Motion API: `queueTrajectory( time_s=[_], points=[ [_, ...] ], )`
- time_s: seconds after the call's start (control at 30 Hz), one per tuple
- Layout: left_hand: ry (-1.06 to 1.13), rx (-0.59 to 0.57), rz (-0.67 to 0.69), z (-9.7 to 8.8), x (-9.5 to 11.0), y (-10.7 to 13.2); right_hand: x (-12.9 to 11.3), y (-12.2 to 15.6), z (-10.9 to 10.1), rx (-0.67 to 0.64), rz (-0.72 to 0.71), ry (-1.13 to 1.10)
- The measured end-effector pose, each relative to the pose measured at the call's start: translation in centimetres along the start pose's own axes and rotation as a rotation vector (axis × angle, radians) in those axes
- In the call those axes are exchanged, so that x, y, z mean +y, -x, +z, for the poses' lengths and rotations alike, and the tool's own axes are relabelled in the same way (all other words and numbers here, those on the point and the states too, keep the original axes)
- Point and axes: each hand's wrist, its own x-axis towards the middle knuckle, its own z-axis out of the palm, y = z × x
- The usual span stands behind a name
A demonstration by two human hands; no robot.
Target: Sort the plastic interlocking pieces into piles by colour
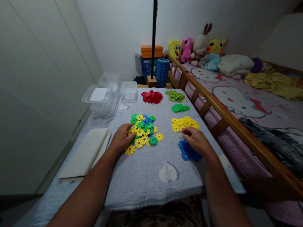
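My left hand [121, 138] rests at the left edge of a mixed pile of flower-shaped plastic discs [139, 142], mostly yellow, green and blue. Its thumb and fingers are apart, and the thumb touches the discs. My right hand [196, 140] hovers between the yellow disc pile [183, 123] and the blue disc pile [187, 151], partly covering both. Its fingers are bent, with a gap between thumb and forefinger and nothing visible in it. Behind the yellow discs are a green disc pile [180, 108] and a light green disc pile [175, 95]. Red discs [152, 96] are heaped at the far middle.
Clear plastic containers [129, 91] stand at the back left, one holding a white card [98, 94]. A folded cream cloth or board [85, 153] lies at left. A wooden bed rail [224, 127] runs along the right side; a black pole [154, 35] rises behind the table.
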Motion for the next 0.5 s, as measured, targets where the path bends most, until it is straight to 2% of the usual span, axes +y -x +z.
queueTrajectory(
  time_s=[0.1,0.2,0.27,0.37,0.5],
  points=[
    [0.003,-0.002,-0.003,-0.1,0.1,0.1,-3.4,-1.1,3.8,-0.139,-0.156,0.135],
    [0.007,0.006,-0.003,-0.1,0.2,0.2,-5.2,-1.9,7.0,-0.152,-0.229,0.308],
    [0.011,0.007,0.002,-0.2,0.2,0.2,-5.6,-2.3,8.3,-0.149,-0.232,0.391],
    [0.015,0.009,0.012,-0.1,0.2,0.2,-5.5,-2.6,9.0,-0.131,-0.212,0.404],
    [0.019,0.001,0.014,-0.1,0.2,0.2,-4.4,-3.3,7.6,-0.136,-0.157,0.276]
  ],
)
